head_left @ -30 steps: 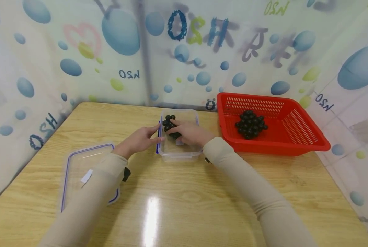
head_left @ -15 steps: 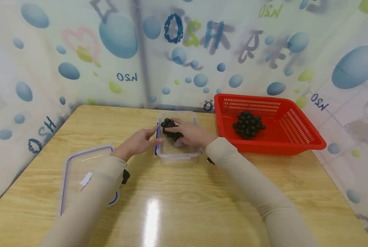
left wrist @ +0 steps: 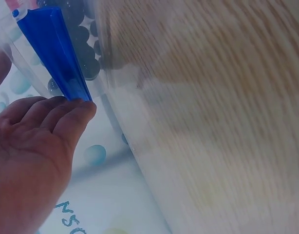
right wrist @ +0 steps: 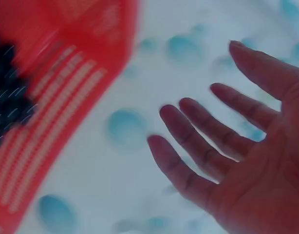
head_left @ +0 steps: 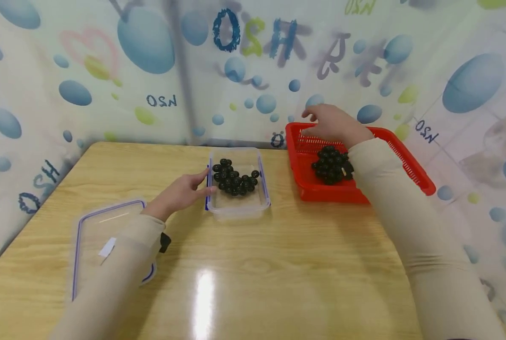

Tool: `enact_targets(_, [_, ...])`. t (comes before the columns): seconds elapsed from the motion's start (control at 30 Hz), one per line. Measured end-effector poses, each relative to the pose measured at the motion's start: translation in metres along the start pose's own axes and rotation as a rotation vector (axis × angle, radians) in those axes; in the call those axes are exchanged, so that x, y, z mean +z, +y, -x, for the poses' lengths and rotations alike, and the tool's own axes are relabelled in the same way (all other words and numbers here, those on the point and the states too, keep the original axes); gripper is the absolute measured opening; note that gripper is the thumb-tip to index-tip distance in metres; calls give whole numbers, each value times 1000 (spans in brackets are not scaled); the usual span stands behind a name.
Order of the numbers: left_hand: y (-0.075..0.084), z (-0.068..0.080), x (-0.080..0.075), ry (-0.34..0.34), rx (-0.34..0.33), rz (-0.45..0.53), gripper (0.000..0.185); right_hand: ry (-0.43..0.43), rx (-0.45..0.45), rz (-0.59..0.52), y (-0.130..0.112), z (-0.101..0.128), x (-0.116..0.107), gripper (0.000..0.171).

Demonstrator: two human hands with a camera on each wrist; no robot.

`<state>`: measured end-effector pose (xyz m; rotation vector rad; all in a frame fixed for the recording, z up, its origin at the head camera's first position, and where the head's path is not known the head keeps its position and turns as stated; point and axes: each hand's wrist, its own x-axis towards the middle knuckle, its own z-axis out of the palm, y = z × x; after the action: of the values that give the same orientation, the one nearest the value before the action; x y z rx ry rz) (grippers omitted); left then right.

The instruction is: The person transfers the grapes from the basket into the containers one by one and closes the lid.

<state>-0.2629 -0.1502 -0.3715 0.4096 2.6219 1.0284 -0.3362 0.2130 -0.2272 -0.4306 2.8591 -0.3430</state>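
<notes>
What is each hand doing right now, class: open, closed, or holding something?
Left hand: open, straight fingers resting against the clear container beside its blue clip.
Right hand: open, fingers spread, holding nothing, above the red basket.

Bright, even light from overhead. A white streak of glare lies on the glossy wooden surface (head_left: 204, 302) in the head view, whose edges bend and whose printed backdrop (head_left: 278, 42) smears. Both wrist views are motion-blurred; the red basket (right wrist: 47, 122) streaks. Shadows are faint.

Bare table (head_left: 278, 264); red basket (head_left: 410, 170) rightward
</notes>
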Motion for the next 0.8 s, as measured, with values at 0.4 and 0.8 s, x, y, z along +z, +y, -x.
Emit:
enact_targets(0.4, [-3, 8, -1, 11, 5, 2, 78, -238, 272, -133, 74, -22, 34, 73])
enact_targets(0.8, [1, 4, 0, 11, 10, 22, 77, -299, 540, -333, 80, -21, 54, 89])
